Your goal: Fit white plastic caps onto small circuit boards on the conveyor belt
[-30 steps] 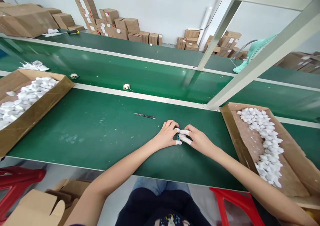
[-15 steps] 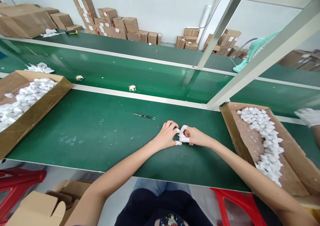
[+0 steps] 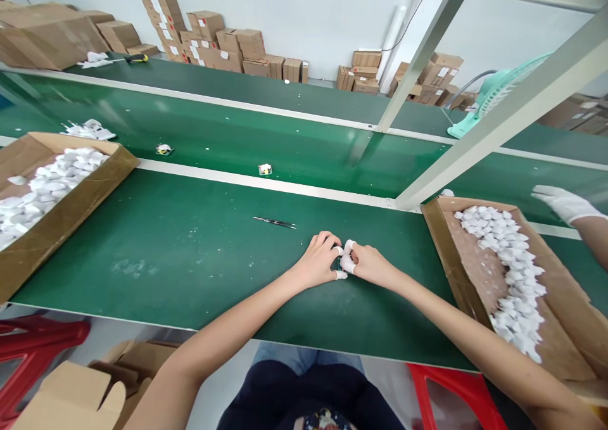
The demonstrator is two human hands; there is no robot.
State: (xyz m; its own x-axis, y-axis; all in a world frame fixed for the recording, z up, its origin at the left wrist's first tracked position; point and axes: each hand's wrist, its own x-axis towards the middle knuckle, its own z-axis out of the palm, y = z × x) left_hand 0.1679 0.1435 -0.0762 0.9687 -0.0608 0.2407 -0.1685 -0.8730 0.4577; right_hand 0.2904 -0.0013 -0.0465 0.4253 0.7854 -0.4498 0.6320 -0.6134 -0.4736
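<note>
My left hand and my right hand meet over the green bench belt, with white finger cots on the fingertips. Pinched between them is a small dark part, mostly hidden by my fingers, so its shape is hard to make out. A pair of steel tweezers lies on the belt to the left of my hands, not touching them.
Cardboard boxes of small white pieces stand at the left and right of the bench. A gloved co-worker's hand reaches in at the far right. A metal rail runs behind, beside a second belt.
The small white item on the far belt has moved to the right. The co-worker's gloved hand has come further in from the right edge. My hands stay together on the small part.
</note>
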